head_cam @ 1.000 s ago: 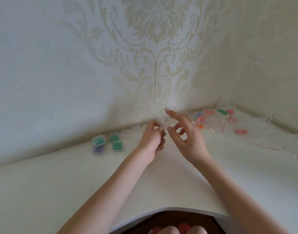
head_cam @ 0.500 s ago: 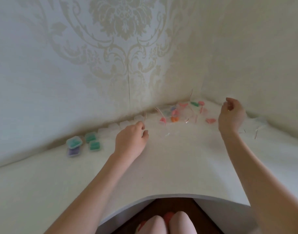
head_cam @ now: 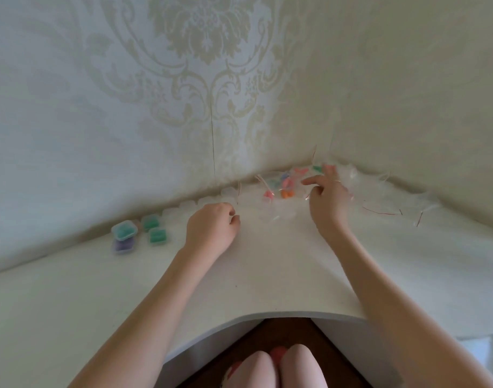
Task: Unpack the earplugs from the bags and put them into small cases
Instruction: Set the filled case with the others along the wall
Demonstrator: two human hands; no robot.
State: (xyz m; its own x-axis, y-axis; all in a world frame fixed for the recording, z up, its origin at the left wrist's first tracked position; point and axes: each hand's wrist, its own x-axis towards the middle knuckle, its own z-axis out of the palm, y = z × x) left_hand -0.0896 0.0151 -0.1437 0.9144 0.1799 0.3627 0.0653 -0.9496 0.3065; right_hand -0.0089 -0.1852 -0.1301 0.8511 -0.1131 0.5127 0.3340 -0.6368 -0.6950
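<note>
a: which containers are seen on the white table (head_cam: 267, 275)?

b: four small cases are grouped at the left by the wall. a lidded case with teal contents (head_cam: 124, 229) is stacked partly over a case with purple contents (head_cam: 124, 245). two more cases with green contents (head_cam: 150, 222) (head_cam: 158, 236) are set just beside them to the right. a row of clear, seemingly unfilled cases (head_cam: 183, 206) is lined along the wall's foot towards the corner; what is in them cannot be told.

a: and the bags?

b: a heap of clear bags with coloured earplugs (head_cam: 285, 186) is piled in the corner; pink, orange, green and blue pieces are made out through the plastic, though blurred. emptied clear bags with red strips (head_cam: 379, 203) are scattered to the right along the other wall.

a: how are the hands placed?

b: the left hand (head_cam: 211, 232) is rested on the table with its fingers curled under, well left of the heap and near the clear row; whether anything is held in it cannot be told. the right hand (head_cam: 327, 197) is raised at the heap's right edge, its fingers loosely spread and bent, the forefinger pointed left towards the orange earplugs (head_cam: 286, 194). a bag seems to be touched by its fingertips, but a grip cannot be made out.
</note>
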